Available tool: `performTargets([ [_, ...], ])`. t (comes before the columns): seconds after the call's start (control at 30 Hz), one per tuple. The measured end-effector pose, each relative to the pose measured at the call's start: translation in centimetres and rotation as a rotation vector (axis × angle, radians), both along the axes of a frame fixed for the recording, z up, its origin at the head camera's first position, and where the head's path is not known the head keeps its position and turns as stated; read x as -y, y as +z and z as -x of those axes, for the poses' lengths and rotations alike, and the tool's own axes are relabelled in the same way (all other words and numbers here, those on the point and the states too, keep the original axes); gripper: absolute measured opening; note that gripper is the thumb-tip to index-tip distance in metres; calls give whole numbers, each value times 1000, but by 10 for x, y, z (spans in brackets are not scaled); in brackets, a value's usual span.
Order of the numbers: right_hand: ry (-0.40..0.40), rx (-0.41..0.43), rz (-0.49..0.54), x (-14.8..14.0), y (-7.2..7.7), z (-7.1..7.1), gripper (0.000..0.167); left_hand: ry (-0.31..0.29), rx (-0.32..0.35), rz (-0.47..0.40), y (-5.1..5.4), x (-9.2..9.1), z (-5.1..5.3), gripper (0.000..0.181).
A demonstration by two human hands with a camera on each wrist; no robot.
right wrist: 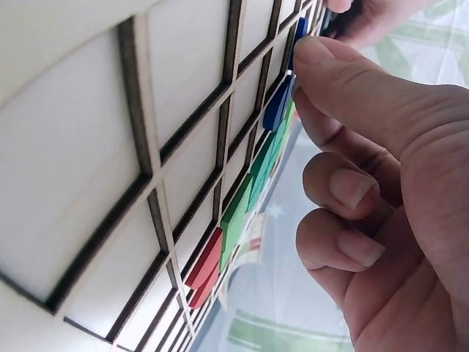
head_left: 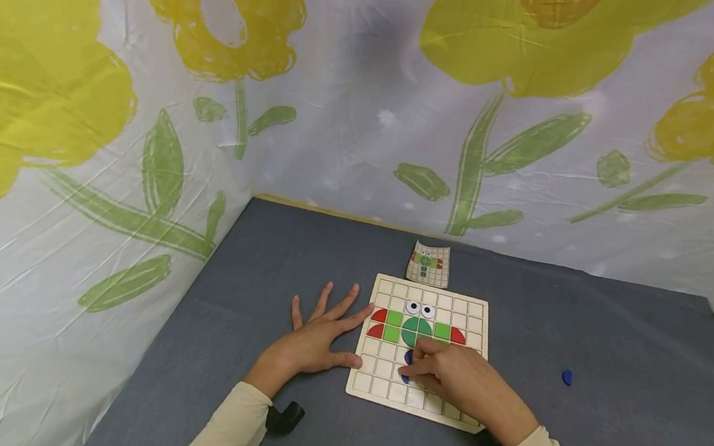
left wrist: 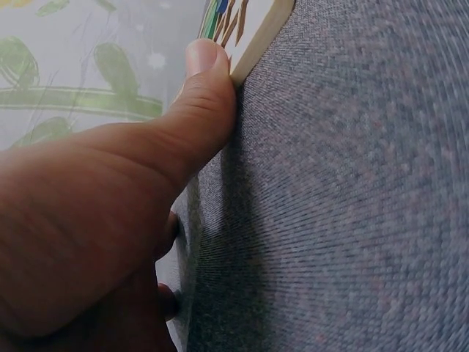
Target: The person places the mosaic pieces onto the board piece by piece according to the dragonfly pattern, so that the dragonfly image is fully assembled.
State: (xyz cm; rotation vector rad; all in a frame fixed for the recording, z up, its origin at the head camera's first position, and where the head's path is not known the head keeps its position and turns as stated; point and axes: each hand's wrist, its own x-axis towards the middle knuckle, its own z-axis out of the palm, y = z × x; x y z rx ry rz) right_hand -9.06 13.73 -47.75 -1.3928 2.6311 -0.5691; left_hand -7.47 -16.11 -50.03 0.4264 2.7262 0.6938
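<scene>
A wooden grid board [head_left: 381, 386] lies on the table, with red, light green, dark green and blue tiles and two eye tiles [head_left: 420, 309] in its squares. My left hand [head_left: 311, 346] spreads its fingers at the board's left side, the thumb [left wrist: 209, 77] resting on the edge. My right hand [head_left: 461, 377] is over the lower middle of the board. Its thumb and index finger pinch a blue tile [right wrist: 301, 31] at the grid, mostly covered by the fingertips. Another blue tile [right wrist: 277, 104] sits in a square beside them; the other right fingers are curled.
A small pattern card [head_left: 428, 266] with a curled corner lies behind the board. One loose blue tile [head_left: 566, 377] is on the dark grey table [head_left: 628, 332] to the right. A flower-printed curtain [head_left: 353, 123] hangs behind and at the left.
</scene>
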Motion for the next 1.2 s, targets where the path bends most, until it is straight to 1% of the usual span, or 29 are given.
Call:
performTargets([
  [0.27, -16, 16, 2, -4, 1, 0, 13, 1, 2, 10, -1, 0, 0, 98],
  [0.47, -30, 21, 37, -14, 4, 1, 16, 4, 6, 8, -1, 0, 0, 98],
  [0.6, -55, -15, 62, -27, 4, 2, 16, 6, -1, 3, -2, 0, 0, 98],
  [0.73, -98, -62, 61, -44, 5, 3, 16, 12, -4, -3, -1, -1, -1, 99],
  [0.83, -154, -85, 49, -60, 7, 3, 17, 15, -4, -3, 0, -1, -1, 99],
  [0.93, -233, -107, 26, -77, 9, 2, 16, 14, -2, 5, 0, -1, 0, 99],
  [1.07, -372, -134, -18, -102, 12, -2, 15, 11, 4, 18, -1, -1, 0, 100],
  [1.17, -491, -124, -54, -122, 16, -3, 16, 11, 9, 20, -1, -1, 1, 100],
  [1.2, -523, -137, -58, -129, 16, -4, 16, 11, 9, 20, -1, -1, 1, 100],
])
